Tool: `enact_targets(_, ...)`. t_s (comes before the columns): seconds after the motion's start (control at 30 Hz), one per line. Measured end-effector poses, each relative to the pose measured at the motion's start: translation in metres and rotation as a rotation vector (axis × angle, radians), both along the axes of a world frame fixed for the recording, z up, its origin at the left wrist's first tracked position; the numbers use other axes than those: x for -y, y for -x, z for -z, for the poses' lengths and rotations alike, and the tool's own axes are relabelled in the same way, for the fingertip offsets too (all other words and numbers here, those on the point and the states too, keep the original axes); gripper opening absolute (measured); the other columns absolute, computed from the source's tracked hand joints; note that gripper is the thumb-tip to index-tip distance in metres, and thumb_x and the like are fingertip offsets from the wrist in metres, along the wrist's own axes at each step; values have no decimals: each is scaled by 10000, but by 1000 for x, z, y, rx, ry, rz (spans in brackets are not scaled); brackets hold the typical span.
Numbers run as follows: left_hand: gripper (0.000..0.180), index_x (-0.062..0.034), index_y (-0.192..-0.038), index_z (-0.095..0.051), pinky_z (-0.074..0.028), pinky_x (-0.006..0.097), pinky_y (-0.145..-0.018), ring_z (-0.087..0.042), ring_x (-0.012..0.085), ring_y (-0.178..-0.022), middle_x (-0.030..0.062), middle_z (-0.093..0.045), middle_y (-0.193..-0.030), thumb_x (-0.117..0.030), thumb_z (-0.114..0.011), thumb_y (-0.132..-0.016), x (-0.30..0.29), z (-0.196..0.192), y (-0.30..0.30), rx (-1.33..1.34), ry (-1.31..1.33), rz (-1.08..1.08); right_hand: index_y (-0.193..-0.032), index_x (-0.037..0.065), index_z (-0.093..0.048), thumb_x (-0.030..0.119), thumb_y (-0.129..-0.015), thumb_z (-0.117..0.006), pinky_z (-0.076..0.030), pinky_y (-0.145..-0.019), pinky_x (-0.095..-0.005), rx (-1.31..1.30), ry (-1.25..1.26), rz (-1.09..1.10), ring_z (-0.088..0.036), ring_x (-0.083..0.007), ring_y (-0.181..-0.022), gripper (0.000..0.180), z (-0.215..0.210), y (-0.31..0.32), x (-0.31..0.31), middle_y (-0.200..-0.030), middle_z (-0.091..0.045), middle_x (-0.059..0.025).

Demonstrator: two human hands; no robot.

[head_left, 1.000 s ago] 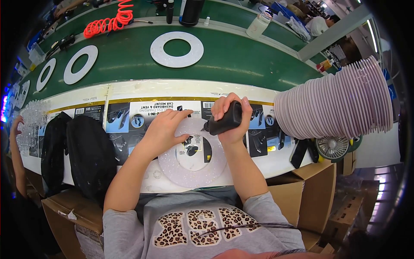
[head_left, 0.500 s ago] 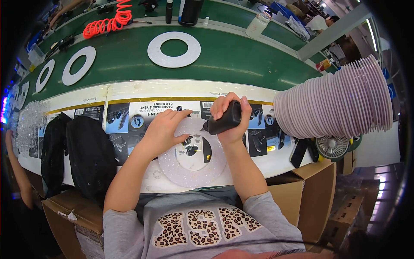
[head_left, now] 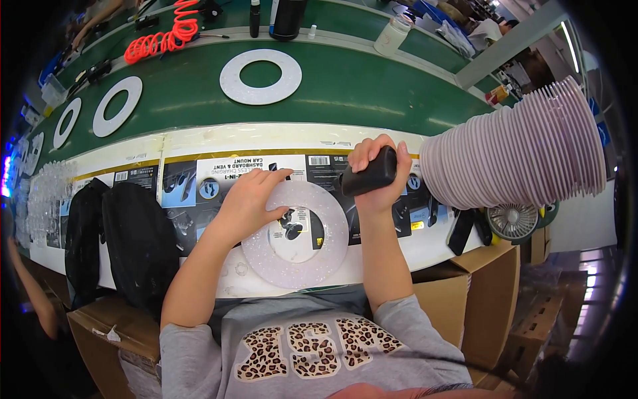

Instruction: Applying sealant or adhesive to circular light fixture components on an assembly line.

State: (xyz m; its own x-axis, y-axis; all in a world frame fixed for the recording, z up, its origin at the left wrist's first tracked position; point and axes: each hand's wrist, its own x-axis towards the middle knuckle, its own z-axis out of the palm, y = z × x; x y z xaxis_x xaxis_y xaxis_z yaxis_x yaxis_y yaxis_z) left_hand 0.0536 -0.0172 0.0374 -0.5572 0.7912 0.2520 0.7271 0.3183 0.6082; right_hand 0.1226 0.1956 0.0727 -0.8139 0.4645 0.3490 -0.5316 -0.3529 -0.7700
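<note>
A pale, glittery flat ring [head_left: 312,256] lies on the printed sheet at the near edge of the bench. My left hand [head_left: 249,199] rests flat on the ring's upper left part, fingers spread. Just right of the ring, my right hand [head_left: 375,174] is closed around a black handheld tool [head_left: 369,178], its tip pointing left toward the ring's upper right rim. A tall stack of similar pale rings [head_left: 515,156] lies on its side to the right of that hand.
Three white rings [head_left: 260,76] [head_left: 117,106] [head_left: 66,123] ride on the green belt [head_left: 359,93] beyond. A red coiled hose [head_left: 163,36], dark bottles [head_left: 287,16], black bags [head_left: 126,239], a small fan [head_left: 512,221] and cardboard boxes [head_left: 492,292] surround the bench. Another person's arm [head_left: 30,292] shows at far left.
The white rings on the green belt have drifted slightly left. My hands and the tool have stayed over the glittery ring.
</note>
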Motion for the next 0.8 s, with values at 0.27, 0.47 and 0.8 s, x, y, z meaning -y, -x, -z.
enact_targets(0.27, 599, -81, -1211, -537, -455, 370, -873, -567, 259, -974, 84, -617, -1012, -110, -769, -659, -1, -3, -1, -4, 2, 1, -676, 77, -399, 417, -948, -289, -341, -569, -278, 58, 9, -12, -395, -146, -532, 450, 4, 4, 4, -547, -418, -60)
enact_targets(0.47, 596, -82, -1210, -539, -451, 369, -874, -565, 265, -977, 87, -614, -1007, -108, -767, -661, -1, -3, -1, 13, 3, -1, -670, 79, -397, 415, -948, -288, -335, -562, -274, 75, -3, -28, -392, -138, -521, 450, 5, 5, 4, -537, -414, -54)
enact_targets(0.8, 608, -78, -1219, -536, -448, 367, -889, -564, 266, -983, 92, -612, -1017, -102, -768, -658, -1, -5, -1, 17, 12, 3, -673, 81, -403, 415, -947, -289, -346, -564, -266, 76, -12, -42, -407, -133, -520, 447, 9, 6, 2, -538, -428, -52)
